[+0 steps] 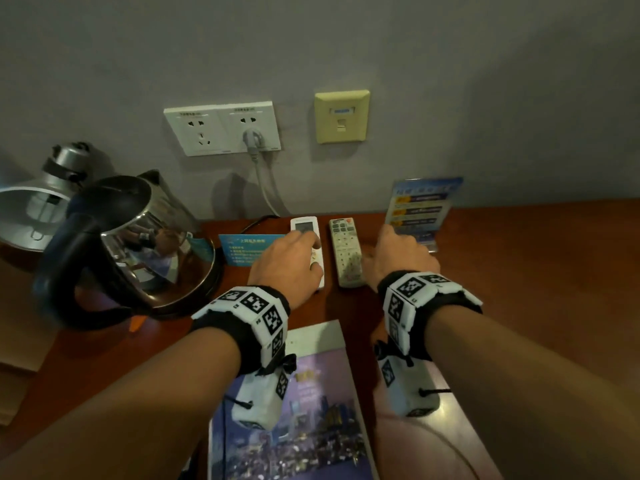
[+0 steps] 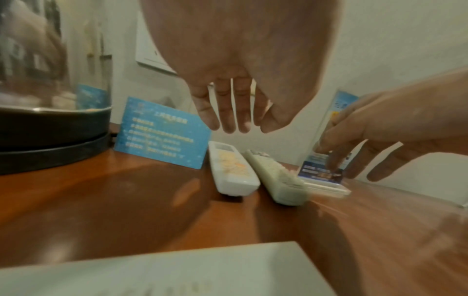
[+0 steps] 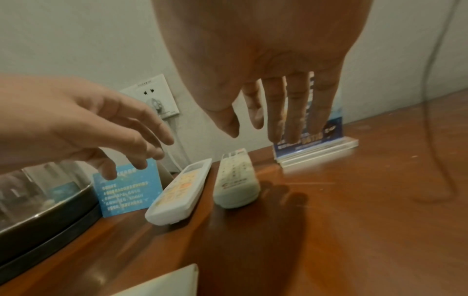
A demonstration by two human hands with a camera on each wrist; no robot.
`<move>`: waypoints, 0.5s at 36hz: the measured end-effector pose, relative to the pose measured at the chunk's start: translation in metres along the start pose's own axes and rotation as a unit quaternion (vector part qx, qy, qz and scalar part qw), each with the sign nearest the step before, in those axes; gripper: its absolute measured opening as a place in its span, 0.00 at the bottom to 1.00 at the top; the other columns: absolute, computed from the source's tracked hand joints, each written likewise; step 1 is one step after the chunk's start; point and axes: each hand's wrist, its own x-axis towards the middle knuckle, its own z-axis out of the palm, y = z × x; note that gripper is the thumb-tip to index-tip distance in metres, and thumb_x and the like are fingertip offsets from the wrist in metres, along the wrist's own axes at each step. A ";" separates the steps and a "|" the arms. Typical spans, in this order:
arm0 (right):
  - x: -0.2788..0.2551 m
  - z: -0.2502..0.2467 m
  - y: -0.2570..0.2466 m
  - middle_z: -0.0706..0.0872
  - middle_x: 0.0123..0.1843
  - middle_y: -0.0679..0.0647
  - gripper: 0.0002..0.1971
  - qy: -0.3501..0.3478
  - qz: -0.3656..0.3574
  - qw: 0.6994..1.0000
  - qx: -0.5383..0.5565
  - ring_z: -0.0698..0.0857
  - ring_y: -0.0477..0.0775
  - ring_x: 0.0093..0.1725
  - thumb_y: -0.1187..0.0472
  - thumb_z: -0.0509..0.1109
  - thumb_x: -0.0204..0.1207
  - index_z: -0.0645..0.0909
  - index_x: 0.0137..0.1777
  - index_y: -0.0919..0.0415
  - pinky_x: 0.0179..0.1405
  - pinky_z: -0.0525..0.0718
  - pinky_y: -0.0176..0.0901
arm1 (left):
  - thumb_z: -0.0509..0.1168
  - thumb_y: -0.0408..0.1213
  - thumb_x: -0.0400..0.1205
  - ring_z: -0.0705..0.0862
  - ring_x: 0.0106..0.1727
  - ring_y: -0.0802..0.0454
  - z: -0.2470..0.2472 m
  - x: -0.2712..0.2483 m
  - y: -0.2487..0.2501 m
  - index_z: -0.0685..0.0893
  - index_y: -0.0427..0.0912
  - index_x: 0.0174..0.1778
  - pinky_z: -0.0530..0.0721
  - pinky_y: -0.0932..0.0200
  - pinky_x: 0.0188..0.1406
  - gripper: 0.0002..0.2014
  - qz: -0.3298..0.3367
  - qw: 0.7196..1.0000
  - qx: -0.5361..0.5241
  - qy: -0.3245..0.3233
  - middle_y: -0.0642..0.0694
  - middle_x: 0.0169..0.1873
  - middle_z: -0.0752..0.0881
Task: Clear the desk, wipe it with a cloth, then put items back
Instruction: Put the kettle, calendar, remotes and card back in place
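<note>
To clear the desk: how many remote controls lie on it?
2. A white remote with orange buttons lies under the left hand; a greyish remote with a red button lies just right of it.

From head height, a wide-angle view looks steeply down and forward onto the desk (image 1: 519,271) and the wall (image 1: 346,46) behind it. The left wrist camera sits low and close over the desk beneath the left hand (image 2: 240,60), facing the wall; the right wrist camera faces likewise beneath the right hand (image 3: 266,50), from further right. All three views share the white remote (image 1: 304,226), the grey remote (image 1: 344,251) beside it, the blue card (image 1: 242,247) and the sign stand (image 1: 420,209).
</note>
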 end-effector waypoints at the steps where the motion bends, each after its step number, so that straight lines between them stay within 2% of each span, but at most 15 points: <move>1: -0.005 -0.005 0.008 0.82 0.60 0.60 0.16 -0.001 0.002 1.000 -0.002 0.82 0.65 0.60 0.53 0.66 0.79 0.72 0.63 0.57 0.42 0.73 0.50 | 0.63 0.40 0.81 0.79 0.62 0.48 0.000 -0.002 0.009 0.77 0.50 0.65 0.81 0.48 0.57 0.16 0.006 1.000 0.003 0.000 0.50 0.60 0.80; 8: -0.030 -0.051 0.089 0.83 0.60 0.60 0.16 0.016 0.024 1.000 -0.007 0.82 0.67 0.58 0.52 0.65 0.79 0.73 0.64 0.56 0.43 0.73 0.51 | 0.63 0.41 0.81 0.79 0.61 0.48 0.010 -0.007 0.090 0.76 0.50 0.65 0.81 0.49 0.57 0.16 0.074 0.997 0.002 -0.005 0.50 0.59 0.80; 18: -0.074 -0.105 0.264 0.82 0.60 0.58 0.14 0.080 0.179 0.980 0.016 0.81 0.66 0.59 0.51 0.66 0.78 0.75 0.61 0.55 0.44 0.72 0.51 | 0.63 0.43 0.81 0.79 0.62 0.47 0.053 -0.017 0.270 0.74 0.50 0.69 0.81 0.46 0.57 0.19 0.232 0.972 0.022 -0.034 0.49 0.60 0.80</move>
